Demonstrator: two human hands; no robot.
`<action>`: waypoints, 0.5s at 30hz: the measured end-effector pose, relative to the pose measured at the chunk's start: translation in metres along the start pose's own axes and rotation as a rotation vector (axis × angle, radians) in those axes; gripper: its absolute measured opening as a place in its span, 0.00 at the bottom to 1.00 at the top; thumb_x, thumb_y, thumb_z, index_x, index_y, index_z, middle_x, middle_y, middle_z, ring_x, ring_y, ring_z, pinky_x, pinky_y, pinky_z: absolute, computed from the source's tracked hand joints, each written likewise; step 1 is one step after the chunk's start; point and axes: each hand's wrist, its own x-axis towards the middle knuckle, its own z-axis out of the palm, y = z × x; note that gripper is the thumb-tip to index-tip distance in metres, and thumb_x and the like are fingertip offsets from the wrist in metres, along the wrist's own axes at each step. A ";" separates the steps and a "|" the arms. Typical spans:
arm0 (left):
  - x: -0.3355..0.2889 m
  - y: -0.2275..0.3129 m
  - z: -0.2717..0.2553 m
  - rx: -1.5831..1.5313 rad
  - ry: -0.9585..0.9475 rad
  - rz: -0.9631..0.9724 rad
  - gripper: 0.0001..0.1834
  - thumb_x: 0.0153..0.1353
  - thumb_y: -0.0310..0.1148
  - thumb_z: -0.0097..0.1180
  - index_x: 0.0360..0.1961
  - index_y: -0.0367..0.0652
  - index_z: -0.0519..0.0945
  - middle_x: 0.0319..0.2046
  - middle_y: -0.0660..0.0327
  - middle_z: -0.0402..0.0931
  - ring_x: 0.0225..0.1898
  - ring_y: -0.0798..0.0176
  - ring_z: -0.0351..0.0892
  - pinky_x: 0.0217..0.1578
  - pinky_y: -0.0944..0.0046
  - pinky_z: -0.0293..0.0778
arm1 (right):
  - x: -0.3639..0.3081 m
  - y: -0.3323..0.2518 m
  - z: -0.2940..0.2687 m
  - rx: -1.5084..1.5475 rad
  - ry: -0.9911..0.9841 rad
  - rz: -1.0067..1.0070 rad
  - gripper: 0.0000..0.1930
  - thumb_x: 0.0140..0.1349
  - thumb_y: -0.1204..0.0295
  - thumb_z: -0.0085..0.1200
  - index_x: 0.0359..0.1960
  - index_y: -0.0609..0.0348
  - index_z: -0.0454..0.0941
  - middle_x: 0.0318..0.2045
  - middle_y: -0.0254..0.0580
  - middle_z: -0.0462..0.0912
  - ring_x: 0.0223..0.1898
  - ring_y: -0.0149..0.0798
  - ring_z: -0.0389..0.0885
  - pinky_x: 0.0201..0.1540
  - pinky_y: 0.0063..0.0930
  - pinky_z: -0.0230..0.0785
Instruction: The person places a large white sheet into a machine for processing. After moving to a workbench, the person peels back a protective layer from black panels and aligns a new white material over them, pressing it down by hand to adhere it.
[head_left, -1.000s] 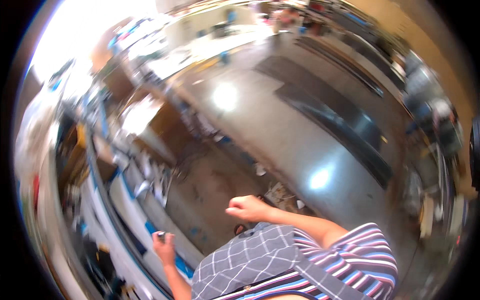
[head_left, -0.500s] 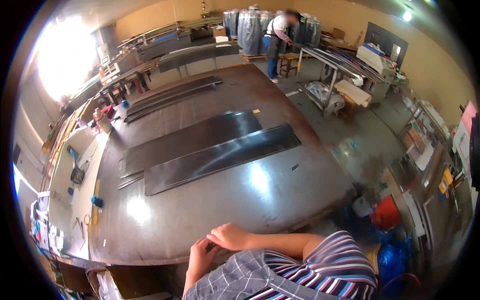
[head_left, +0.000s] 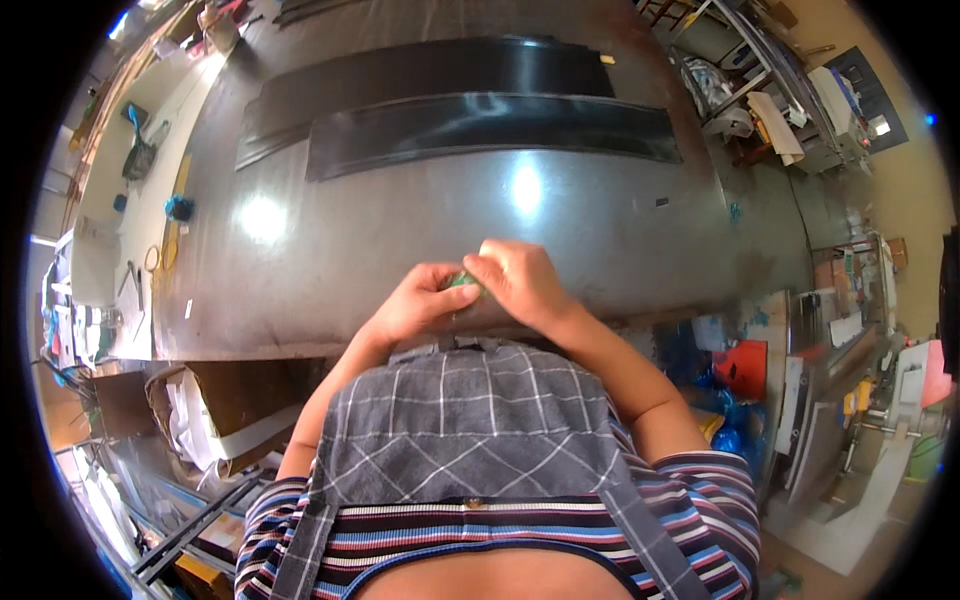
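Close to the table's near edge, my two hands meet in front of my checked apron. A small green object [head_left: 462, 280], whose kind I cannot make out, shows between them. My left hand [head_left: 420, 302] is closed around it, thumb on top. Bent over its upper side are the fingers of my right hand [head_left: 522, 284], pinched together against it. Beyond the hands, a long glossy black strip [head_left: 490, 137] lies across the brown metal-looking table [head_left: 370, 250]. Behind it are wider dark sheets [head_left: 420, 82], partly overlapped by that strip.
On a pale ledge at left lie scissors with yellow handles [head_left: 153, 258], a blue-handled brush-like tool [head_left: 138, 155] and a small blue object [head_left: 179, 208]. A cardboard box [head_left: 240, 385] stands below the table's near left edge. At right are a red container [head_left: 740, 368] and leaning boards [head_left: 820, 400].
The view has tipped down, so my hands and apron now show nearer the middle. Both hands stay together, and the green object between them shows more clearly. The co-worker is out of view.
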 end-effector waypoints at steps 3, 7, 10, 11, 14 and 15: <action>-0.012 0.035 -0.004 0.801 0.126 0.288 0.15 0.61 0.39 0.59 0.29 0.36 0.77 0.24 0.67 0.73 0.24 0.74 0.69 0.23 0.67 0.63 | 0.008 -0.008 0.006 0.065 -0.151 0.202 0.22 0.67 0.58 0.47 0.21 0.64 0.70 0.19 0.57 0.71 0.21 0.56 0.70 0.24 0.41 0.61; -0.029 0.041 -0.026 0.415 -0.067 0.183 0.17 0.63 0.41 0.56 0.30 0.35 0.77 0.23 0.64 0.72 0.23 0.72 0.68 0.22 0.68 0.63 | 0.009 -0.040 0.028 0.081 0.038 0.097 0.20 0.68 0.63 0.46 0.20 0.65 0.67 0.17 0.55 0.70 0.20 0.55 0.68 0.23 0.41 0.59; -0.036 0.042 -0.048 -0.155 -0.346 -0.071 0.21 0.65 0.46 0.52 0.32 0.35 0.76 0.22 0.62 0.71 0.18 0.72 0.64 0.18 0.72 0.60 | 0.013 -0.059 0.037 0.024 0.077 -0.060 0.19 0.67 0.68 0.45 0.18 0.64 0.65 0.16 0.53 0.68 0.18 0.54 0.67 0.23 0.42 0.58; -0.037 0.041 -0.055 -0.310 -0.441 -0.149 0.22 0.65 0.48 0.51 0.32 0.35 0.76 0.21 0.62 0.71 0.16 0.73 0.62 0.16 0.74 0.59 | 0.015 -0.063 0.041 0.002 0.067 -0.143 0.17 0.66 0.70 0.46 0.18 0.62 0.64 0.16 0.51 0.68 0.19 0.53 0.67 0.23 0.43 0.57; -0.036 0.025 -0.064 -0.633 -0.551 -0.201 0.26 0.65 0.52 0.50 0.33 0.35 0.75 0.22 0.62 0.71 0.13 0.75 0.56 0.13 0.77 0.53 | 0.024 -0.070 0.049 -0.017 0.034 -0.240 0.16 0.65 0.67 0.49 0.20 0.62 0.66 0.17 0.47 0.68 0.20 0.48 0.69 0.23 0.39 0.59; -0.040 0.032 -0.066 -0.570 -0.479 -0.220 0.24 0.65 0.51 0.50 0.32 0.35 0.76 0.23 0.62 0.71 0.15 0.76 0.58 0.14 0.77 0.52 | 0.026 -0.072 0.055 0.073 0.119 -0.203 0.16 0.64 0.66 0.50 0.21 0.62 0.67 0.18 0.46 0.69 0.20 0.46 0.69 0.24 0.37 0.60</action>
